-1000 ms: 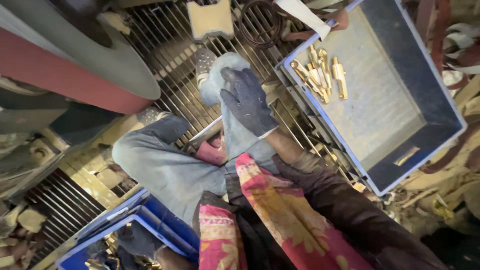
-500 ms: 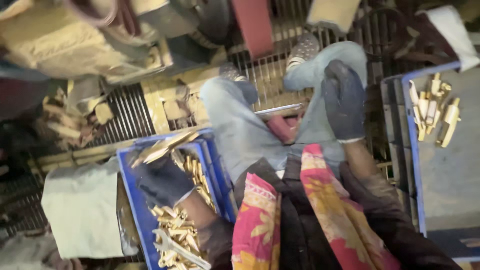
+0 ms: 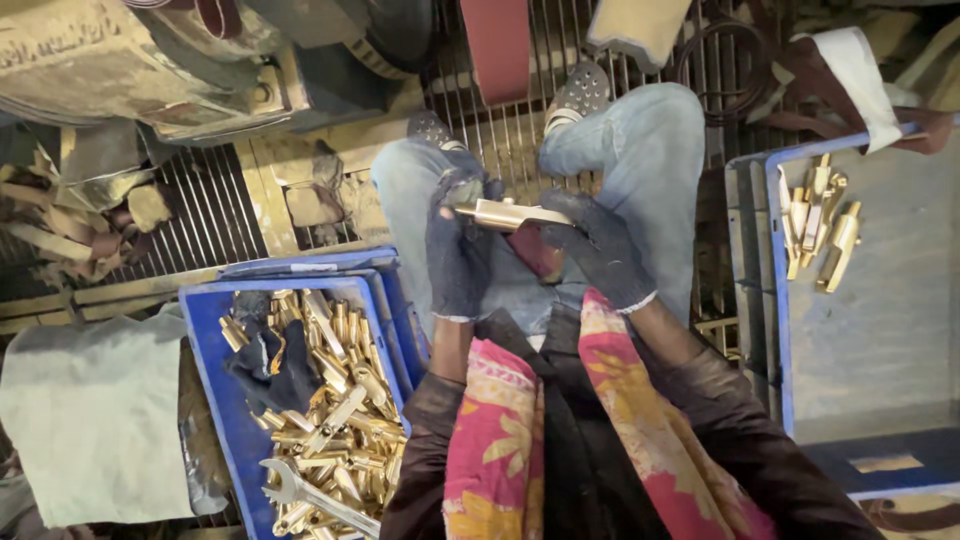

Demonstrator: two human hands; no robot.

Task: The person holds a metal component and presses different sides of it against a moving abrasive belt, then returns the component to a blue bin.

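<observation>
The brass part (image 3: 508, 214) sits above my knees, spanning both gloved hands. It looks to be solid metal: stiff, dense for its size, likely slick. My left hand (image 3: 456, 250) grips its thick end, clenched; my right hand (image 3: 598, 248) pinches the flat end.

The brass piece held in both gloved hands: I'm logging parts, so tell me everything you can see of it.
The brass piece is a short yellow-metal bar with a dull shine, thicker at its left end and flat and narrower towards the right. It lies roughly level above the person's lap. The left hand grips its thick end, the right hand its thin end, both in dark gloves. Finer detail is too small to tell.
</observation>
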